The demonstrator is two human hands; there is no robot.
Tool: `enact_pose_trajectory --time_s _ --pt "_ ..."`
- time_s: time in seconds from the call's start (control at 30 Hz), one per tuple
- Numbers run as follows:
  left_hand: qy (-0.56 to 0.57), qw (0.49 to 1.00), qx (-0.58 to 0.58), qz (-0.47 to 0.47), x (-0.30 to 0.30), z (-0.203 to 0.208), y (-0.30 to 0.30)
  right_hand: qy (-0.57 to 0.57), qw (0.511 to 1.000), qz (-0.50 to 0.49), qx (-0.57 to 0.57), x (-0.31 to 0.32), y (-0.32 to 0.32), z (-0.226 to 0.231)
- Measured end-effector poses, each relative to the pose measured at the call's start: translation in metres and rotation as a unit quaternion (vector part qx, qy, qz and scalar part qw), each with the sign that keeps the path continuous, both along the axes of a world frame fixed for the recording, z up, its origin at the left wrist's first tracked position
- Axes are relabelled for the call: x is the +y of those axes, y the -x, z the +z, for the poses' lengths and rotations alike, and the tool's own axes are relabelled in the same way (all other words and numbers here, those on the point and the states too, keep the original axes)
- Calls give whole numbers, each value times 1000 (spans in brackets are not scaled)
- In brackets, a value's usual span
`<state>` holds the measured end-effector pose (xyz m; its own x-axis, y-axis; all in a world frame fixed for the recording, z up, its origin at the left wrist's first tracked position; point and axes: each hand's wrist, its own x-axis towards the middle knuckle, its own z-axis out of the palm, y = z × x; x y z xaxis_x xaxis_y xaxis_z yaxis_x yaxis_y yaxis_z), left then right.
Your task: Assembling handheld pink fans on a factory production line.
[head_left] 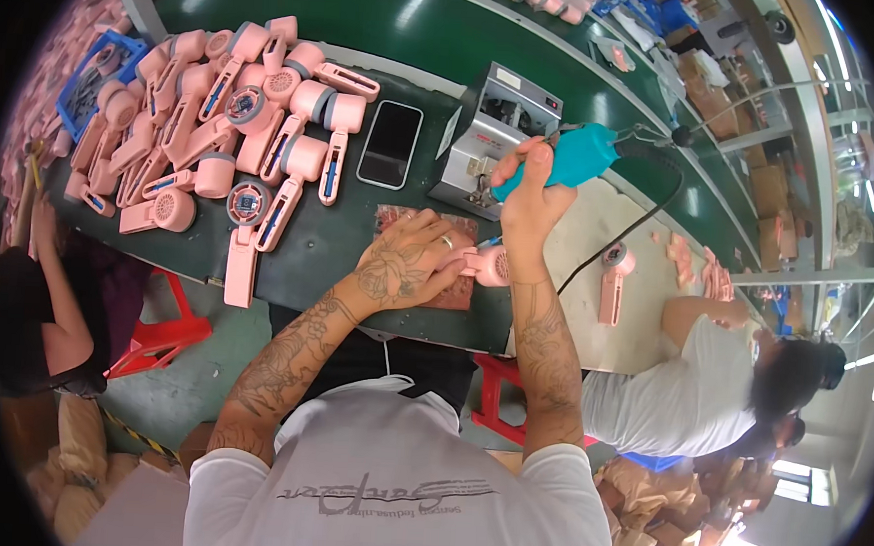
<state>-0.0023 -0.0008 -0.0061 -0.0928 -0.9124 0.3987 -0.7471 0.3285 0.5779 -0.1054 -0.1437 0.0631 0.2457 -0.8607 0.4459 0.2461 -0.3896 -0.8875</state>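
The right hand [538, 197] is clamped around the teal body of a corded power screwdriver [584, 154], held at a slant above the table, thumb along its side; whether its tip meets anything cannot be told, since the hand and wrist cover that part. The left hand [406, 260], a ring on one finger, lies palm down with thumb and fingers closed on the handle of a pink handheld fan [494, 266], whose round head pokes out beside the right wrist. That fan sits at the right edge of a worn reddish mat [456, 294], partly beneath the left hand. Just beyond the mat stands a grey metal machine [494, 128], and to its left a dark-screened phone [391, 144] lies flat on the green table [304, 266]. Left of the phone, many pink fans [183, 121] lie heaped, a few showing blue inner parts, next to a blue bin [102, 73]. To the right, a black cable [642, 220] curves over a pale board [578, 320], where another pink fan [611, 282] lies apart. Farther out, a co-worker in white [693, 385] sits at right, another in dark clothes [34, 316] at left near a red stool [167, 328].
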Motion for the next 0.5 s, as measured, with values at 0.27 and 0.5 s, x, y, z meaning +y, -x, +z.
enact_pose_trajectory --time_s 0.27,0.5 --pt "-15 1000 5 14 1 1 -1 -81 995 61 7 51 56 -1" --pt "-39 999 14 15 1 6 0 -69 995 77 -14 64 61 -3"
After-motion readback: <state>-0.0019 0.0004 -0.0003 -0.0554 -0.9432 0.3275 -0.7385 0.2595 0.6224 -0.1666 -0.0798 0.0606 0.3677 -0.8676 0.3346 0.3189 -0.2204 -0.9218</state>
